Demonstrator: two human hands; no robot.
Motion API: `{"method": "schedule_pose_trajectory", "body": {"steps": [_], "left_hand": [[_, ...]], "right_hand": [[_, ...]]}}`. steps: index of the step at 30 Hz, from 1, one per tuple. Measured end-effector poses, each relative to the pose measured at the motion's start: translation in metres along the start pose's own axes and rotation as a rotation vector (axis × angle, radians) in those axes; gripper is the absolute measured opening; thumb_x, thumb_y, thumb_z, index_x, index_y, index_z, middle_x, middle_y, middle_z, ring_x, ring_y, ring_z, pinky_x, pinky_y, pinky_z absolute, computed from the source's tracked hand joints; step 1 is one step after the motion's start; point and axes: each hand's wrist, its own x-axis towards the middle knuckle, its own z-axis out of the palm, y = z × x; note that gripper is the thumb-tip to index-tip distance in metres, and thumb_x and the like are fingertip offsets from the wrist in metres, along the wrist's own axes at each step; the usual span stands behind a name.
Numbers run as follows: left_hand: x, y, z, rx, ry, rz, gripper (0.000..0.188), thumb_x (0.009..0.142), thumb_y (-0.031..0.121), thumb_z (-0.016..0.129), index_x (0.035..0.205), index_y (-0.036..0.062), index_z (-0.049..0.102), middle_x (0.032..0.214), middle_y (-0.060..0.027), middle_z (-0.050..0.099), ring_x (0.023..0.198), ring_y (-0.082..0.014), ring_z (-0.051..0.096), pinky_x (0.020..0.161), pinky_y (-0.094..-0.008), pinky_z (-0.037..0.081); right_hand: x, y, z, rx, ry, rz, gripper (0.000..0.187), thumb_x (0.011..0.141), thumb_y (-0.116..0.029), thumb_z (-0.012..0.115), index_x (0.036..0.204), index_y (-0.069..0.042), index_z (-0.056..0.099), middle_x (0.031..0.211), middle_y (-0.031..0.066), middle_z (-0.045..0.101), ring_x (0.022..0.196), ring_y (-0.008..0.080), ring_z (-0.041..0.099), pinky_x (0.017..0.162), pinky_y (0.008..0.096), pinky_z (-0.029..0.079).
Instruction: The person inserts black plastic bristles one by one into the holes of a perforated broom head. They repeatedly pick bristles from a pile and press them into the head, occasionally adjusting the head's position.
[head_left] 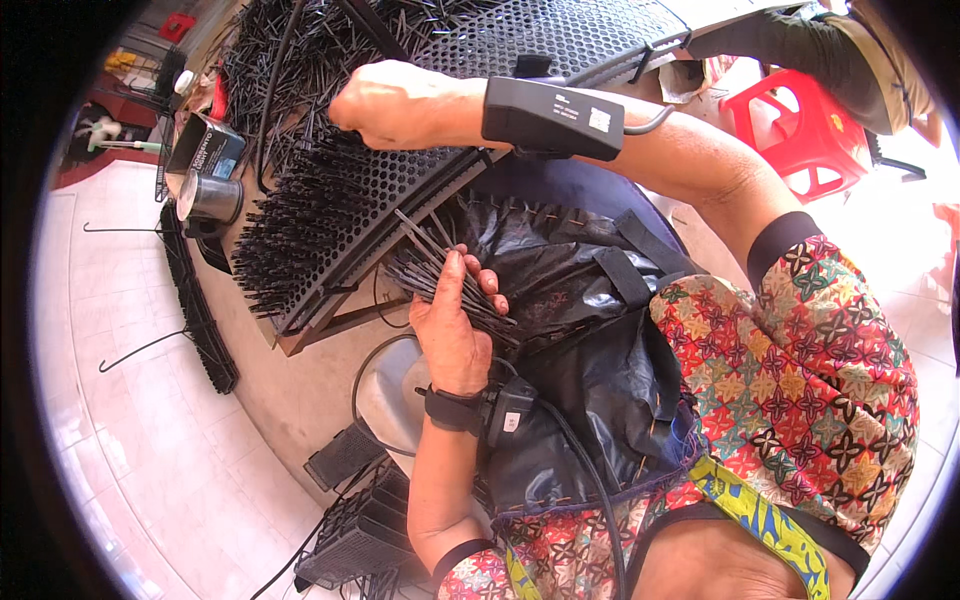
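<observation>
My left hand (453,325) is closed around a bundle of thin dark bristle strips (425,272), its thumb lying along them above the black apron (580,370). A few strips stick up from the bundle toward the edge of a black perforated panel (400,170). Over that panel hangs my right hand (385,105), curled like a fist with the back of the hand up. Its fingertips are hidden, so what they hold cannot be made out. Tufts of black bristles (300,230) stand in the panel's holes at its left end.
Loose black strips (300,50) are heaped behind the panel. A wire spool (210,195) and a small box (205,150) stand at the left. A long black brush (195,300) with wire hooks lies on the tiled floor. A red stool (800,125) stands at upper right, near another person's leg.
</observation>
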Motion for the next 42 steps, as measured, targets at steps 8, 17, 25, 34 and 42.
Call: {"method": "schedule_pose_trajectory", "body": {"steps": [8,17,25,34,42], "left_hand": [[-0.002,0.001,0.001,0.048,0.02,0.055,0.017,0.087,0.01,0.059,0.102,0.0045,0.055,0.082,-0.006,0.057,0.069,-0.0166,0.057,0.051,-0.0287,0.047],[-0.004,0.002,0.003,0.035,-0.006,0.091,0.017,0.086,0.007,0.06,0.102,0.0045,0.055,0.084,-0.0065,0.06,0.072,-0.0168,0.059,0.052,-0.0269,0.048],[-0.003,0.002,0.006,0.091,0.002,0.159,0.019,0.081,0.005,0.064,0.099,0.0041,0.057,0.081,-0.0071,0.063,0.071,-0.0173,0.06,0.051,-0.0282,0.047],[-0.004,0.002,0.011,0.247,-0.008,0.121,0.018,0.08,0.002,0.063,0.097,0.0011,0.058,0.086,-0.01,0.065,0.07,-0.0189,0.064,0.047,-0.026,0.045],[-0.004,0.002,0.003,0.202,-0.03,0.094,0.019,0.082,0.007,0.064,0.099,0.001,0.058,0.085,-0.0099,0.065,0.068,-0.0182,0.063,0.045,-0.0246,0.044]], "right_hand": [[0.009,-0.003,-0.003,-0.107,-0.136,-0.097,0.015,0.065,-0.009,0.06,0.074,0.002,0.053,0.072,0.0157,0.058,0.071,0.036,0.059,0.06,0.0414,0.05],[0.01,-0.001,-0.011,-0.043,-0.18,0.106,0.015,0.077,-0.013,0.058,0.077,0.002,0.054,0.065,0.0151,0.059,0.067,0.0352,0.061,0.059,0.042,0.051],[-0.084,-0.069,-0.044,0.849,-0.41,0.859,0.023,0.087,-0.019,0.058,0.085,0.003,0.063,0.06,0.0056,0.06,0.053,0.0096,0.057,0.048,0.0232,0.046],[-0.072,-0.06,-0.033,0.941,-0.255,0.848,0.019,0.082,-0.014,0.061,0.087,0.005,0.064,0.063,0.0059,0.061,0.055,0.0109,0.059,0.049,0.0241,0.05],[-0.075,-0.057,-0.037,0.896,-0.22,0.925,0.017,0.078,-0.008,0.061,0.085,0.007,0.062,0.066,0.0092,0.061,0.055,0.0126,0.06,0.049,0.0248,0.051]]}}
